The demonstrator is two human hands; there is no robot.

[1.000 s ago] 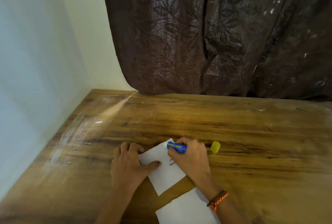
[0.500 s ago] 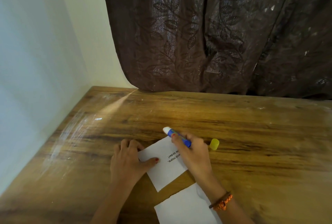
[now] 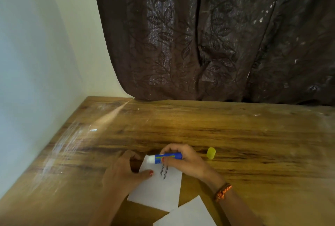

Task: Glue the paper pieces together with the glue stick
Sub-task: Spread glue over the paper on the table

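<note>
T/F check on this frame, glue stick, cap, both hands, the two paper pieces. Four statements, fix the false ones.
1. The right hand grips the glue stick. True.
2. The yellow cap is on the stick. False: it stands on the table, right of that hand.
3. The left hand rests on the printed paper. True.
4. The second paper piece lies on top of the printed one. False: it lies nearer the camera, at most touching at a corner.
</note>
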